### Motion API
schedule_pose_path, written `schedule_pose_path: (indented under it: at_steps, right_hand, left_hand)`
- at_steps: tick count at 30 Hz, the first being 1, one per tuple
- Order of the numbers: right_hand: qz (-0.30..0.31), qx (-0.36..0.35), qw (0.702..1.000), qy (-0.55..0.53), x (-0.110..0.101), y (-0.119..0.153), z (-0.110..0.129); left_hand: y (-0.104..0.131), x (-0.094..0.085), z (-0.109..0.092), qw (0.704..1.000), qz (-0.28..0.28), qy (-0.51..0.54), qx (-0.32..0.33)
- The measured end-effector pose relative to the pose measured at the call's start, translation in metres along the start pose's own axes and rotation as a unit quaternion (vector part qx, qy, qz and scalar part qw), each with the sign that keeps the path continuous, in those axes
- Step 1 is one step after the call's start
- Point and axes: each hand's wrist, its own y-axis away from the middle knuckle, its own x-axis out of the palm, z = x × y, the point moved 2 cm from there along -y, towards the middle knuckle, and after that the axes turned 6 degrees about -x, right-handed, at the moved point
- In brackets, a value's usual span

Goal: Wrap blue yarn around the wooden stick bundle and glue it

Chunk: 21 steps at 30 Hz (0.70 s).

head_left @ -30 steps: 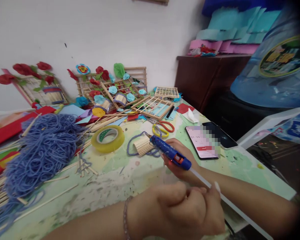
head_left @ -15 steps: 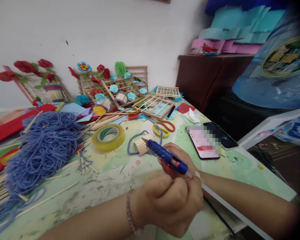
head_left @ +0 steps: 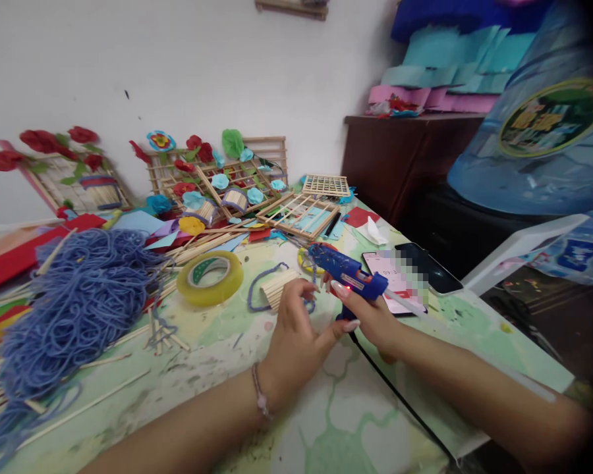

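My right hand (head_left: 370, 319) grips a blue hot glue gun (head_left: 346, 270), with a translucent glue stick (head_left: 405, 303) sticking out of its back end and its small red light lit. The gun's nozzle end points up and to the left. Beside it, my left hand (head_left: 299, 322) has thumb and fingers apart, with nothing visible in it. Its fingertips come close to a small panel of short wooden sticks (head_left: 277, 288) that lies on the table with a blue yarn (head_left: 255, 289) looped around it. Part of that panel is hidden behind my left fingers.
Left are a heap of blue yarn (head_left: 79, 296), yellow tape (head_left: 234, 280) and loose sticks. Paper flowers and stick lattices (head_left: 301, 214) stand at the back. Phones (head_left: 442, 270) lie to the right, near a large water bottle (head_left: 528, 151). A black cord (head_left: 400, 395) trails from the gun.
My left hand has left the glue stick at the gun's back and moved up and left, opening. The glue gun has risen and shifted right in my right hand. The view has shifted slightly.
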Motion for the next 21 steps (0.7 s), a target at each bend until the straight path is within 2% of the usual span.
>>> schedule_pose_path:
  at_steps: [2, 4, 7, 8, 13, 15, 16, 17, 18, 19, 20, 21]
  right_hand:
    - [0.053, -0.028, 0.998, 0.008, -0.005, -0.006, 0.001]
    - [0.145, -0.056, 0.986, 0.053, -0.013, -0.015, 0.004]
    - [0.314, -0.044, 0.940, 0.129, -0.031, -0.027, 0.008]
    - [0.350, -0.033, 0.926, 0.139, -0.037, -0.030, 0.010]
    - [0.419, 0.000, 0.897, 0.139, -0.066, -0.042, 0.018]
    - [0.445, 0.025, 0.876, 0.182, -0.088, -0.048, 0.011]
    - [0.421, 0.059, 0.878, 0.221, -0.104, -0.053, 0.003]
    - [0.347, 0.098, 0.889, 0.283, -0.125, -0.059, -0.007]
    - [0.242, 0.141, 0.888, 0.365, -0.148, -0.064, -0.018]
    - [0.121, 0.191, 0.864, 0.450, -0.172, -0.067, -0.029]
    - [0.026, 0.245, 0.826, 0.507, -0.194, -0.068, -0.040]
    - [-0.039, 0.289, 0.791, 0.538, -0.212, -0.066, -0.051]
  left_hand:
    - [-0.004, 0.005, 0.006, 0.982, 0.116, 0.101, -0.112]
    - [-0.007, 0.007, 0.007, 0.955, 0.171, 0.184, -0.159]
    - [-0.009, 0.007, 0.007, 0.949, 0.156, 0.208, -0.179]
    - [-0.010, 0.007, 0.007, 0.950, 0.153, 0.203, -0.181]
    - [-0.010, 0.005, 0.008, 0.956, 0.115, 0.214, -0.168]
    - [-0.011, 0.003, 0.010, 0.957, 0.096, 0.221, -0.158]
    - [-0.011, 0.002, 0.010, 0.959, 0.089, 0.224, -0.152]
    - [-0.011, 0.001, 0.011, 0.960, 0.082, 0.226, -0.146]
    - [-0.011, 0.001, 0.011, 0.961, 0.078, 0.225, -0.141]
    - [-0.011, 0.000, 0.010, 0.962, 0.077, 0.222, -0.136]
    - [-0.010, 0.000, 0.010, 0.964, 0.078, 0.219, -0.132]
    - [-0.010, 0.000, 0.009, 0.965, 0.080, 0.215, -0.130]
